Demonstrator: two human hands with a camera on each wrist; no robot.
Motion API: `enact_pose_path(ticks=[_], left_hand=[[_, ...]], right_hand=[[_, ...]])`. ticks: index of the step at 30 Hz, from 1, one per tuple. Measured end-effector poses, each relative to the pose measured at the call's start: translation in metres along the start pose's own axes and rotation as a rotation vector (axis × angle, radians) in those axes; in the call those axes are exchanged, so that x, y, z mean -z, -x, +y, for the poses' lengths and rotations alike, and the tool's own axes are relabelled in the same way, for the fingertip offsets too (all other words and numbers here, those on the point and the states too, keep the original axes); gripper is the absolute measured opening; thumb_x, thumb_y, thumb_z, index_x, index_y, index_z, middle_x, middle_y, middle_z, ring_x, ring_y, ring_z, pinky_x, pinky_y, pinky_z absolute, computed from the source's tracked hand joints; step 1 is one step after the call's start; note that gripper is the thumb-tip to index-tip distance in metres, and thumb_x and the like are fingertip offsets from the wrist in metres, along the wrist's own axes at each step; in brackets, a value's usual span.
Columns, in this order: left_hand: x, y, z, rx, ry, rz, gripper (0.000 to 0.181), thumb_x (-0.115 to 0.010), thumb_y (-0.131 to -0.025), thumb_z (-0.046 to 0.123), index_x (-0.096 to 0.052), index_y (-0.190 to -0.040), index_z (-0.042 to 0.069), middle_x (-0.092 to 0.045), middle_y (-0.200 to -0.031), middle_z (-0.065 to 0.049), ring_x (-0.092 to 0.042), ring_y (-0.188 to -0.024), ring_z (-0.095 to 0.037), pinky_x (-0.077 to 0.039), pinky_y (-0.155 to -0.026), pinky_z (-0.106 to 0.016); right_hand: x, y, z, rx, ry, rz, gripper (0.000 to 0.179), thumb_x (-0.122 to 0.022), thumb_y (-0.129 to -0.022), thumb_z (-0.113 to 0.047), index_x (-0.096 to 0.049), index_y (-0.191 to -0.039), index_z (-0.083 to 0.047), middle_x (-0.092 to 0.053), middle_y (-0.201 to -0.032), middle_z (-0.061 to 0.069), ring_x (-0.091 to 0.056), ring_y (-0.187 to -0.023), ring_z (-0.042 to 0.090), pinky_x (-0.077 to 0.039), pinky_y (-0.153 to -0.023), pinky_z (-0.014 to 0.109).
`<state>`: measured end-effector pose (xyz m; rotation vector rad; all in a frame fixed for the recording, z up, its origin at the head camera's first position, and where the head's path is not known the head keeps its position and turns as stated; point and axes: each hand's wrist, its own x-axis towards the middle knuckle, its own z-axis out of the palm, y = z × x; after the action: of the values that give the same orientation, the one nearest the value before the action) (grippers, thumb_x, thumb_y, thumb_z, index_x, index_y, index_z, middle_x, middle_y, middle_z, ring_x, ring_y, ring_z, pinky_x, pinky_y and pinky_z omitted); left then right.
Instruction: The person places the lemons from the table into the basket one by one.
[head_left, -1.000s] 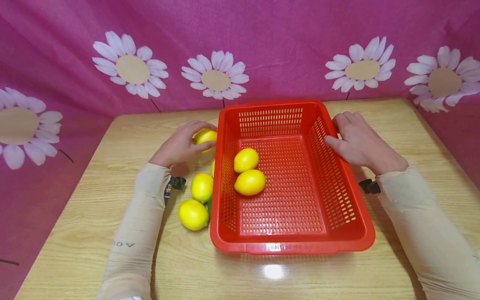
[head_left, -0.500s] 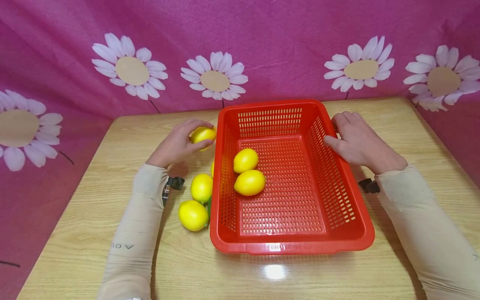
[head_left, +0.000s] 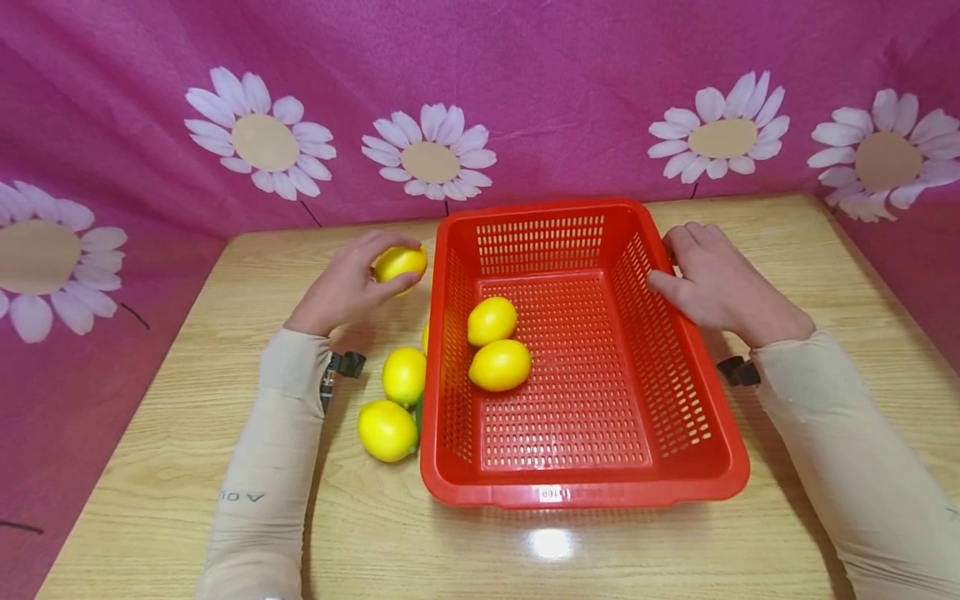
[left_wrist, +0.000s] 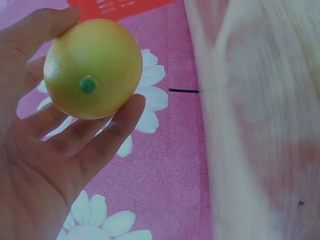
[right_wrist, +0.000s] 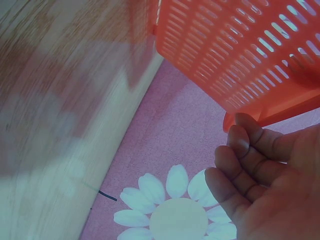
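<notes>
My left hand [head_left: 347, 279] holds a yellow lemon [head_left: 400, 267] between thumb and fingers, just outside the left rim of a red plastic basket [head_left: 585, 496]. The left wrist view shows this lemon [left_wrist: 95, 65] with its green stem nub towards the camera. On the right side, my right hand [head_left: 723, 287] grips the basket's rim, thumb over the top edge and fingers outside; the right wrist view shows these fingers [right_wrist: 240, 170] curled below the rim. Inside the basket, two lemons, one farther [head_left: 492, 321] and one nearer [head_left: 500, 365], lie against its left wall.
Left of the basket, two lemons, one farther [head_left: 404, 376] and one nearer [head_left: 387, 430], lie on the wooden table [head_left: 187, 400]. Part of another yellow fruit and something green peek out beside the basket wall. A pink flowered cloth [head_left: 562, 100] hangs behind the table.
My left hand has drawn back slightly to the left with the lemon, leaving a gap to the basket rim. The right hand and the basket have stayed in place.
</notes>
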<state>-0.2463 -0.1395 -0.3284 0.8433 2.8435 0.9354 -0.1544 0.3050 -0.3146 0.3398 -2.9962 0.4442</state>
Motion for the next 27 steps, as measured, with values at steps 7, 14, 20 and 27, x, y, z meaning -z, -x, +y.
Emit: enact_pose_path(ticks=[7, 14, 20, 27], left_hand=[[0.0015, 0.0014, -0.0012, -0.023, 0.007, 0.024, 0.046, -0.074, -0.096, 0.037, -0.061, -0.138, 0.024, -0.062, -0.140, -0.001, -0.056, -0.123, -0.024, -0.055, -0.098, -0.046], [0.0034, 0.0026, -0.0024, -0.052, 0.001, 0.052, 0.046, -0.073, -0.096, 0.036, -0.061, -0.139, 0.023, -0.061, -0.142, -0.002, -0.056, -0.124, -0.024, -0.055, -0.094, -0.045], [0.0059, 0.0059, -0.0040, -0.067, 0.012, 0.086, 0.045, -0.073, -0.097, 0.033, -0.062, -0.139, 0.021, -0.060, -0.141, -0.005, -0.056, -0.120, -0.024, -0.054, -0.090, -0.045], [0.0072, 0.0028, -0.0002, -0.085, 0.007, 0.083, 0.045, -0.073, -0.096, 0.034, -0.062, -0.138, 0.023, -0.061, -0.139, -0.003, -0.056, -0.117, -0.022, -0.054, -0.089, -0.042]], right_hand=[[-0.0005, -0.0003, 0.0004, 0.011, 0.006, 0.005, 0.033, -0.053, -0.097, -0.026, -0.054, -0.106, 0.005, -0.055, -0.100, 0.021, -0.046, -0.100, 0.038, -0.036, -0.089, 0.049], [0.0014, 0.0005, -0.0021, 0.012, 0.001, 0.001, 0.033, -0.053, -0.098, -0.027, -0.054, -0.107, 0.005, -0.056, -0.103, 0.023, -0.047, -0.103, 0.040, -0.037, -0.092, 0.052], [0.0020, -0.0013, -0.0049, -0.002, -0.004, -0.018, 0.033, -0.051, -0.097, -0.028, -0.054, -0.108, 0.004, -0.056, -0.105, 0.022, -0.046, -0.105, 0.038, -0.037, -0.093, 0.051], [0.0029, 0.0001, -0.0041, -0.013, -0.002, -0.025, 0.036, -0.051, -0.097, -0.028, -0.054, -0.109, 0.005, -0.057, -0.108, 0.024, -0.047, -0.107, 0.040, -0.038, -0.096, 0.053]])
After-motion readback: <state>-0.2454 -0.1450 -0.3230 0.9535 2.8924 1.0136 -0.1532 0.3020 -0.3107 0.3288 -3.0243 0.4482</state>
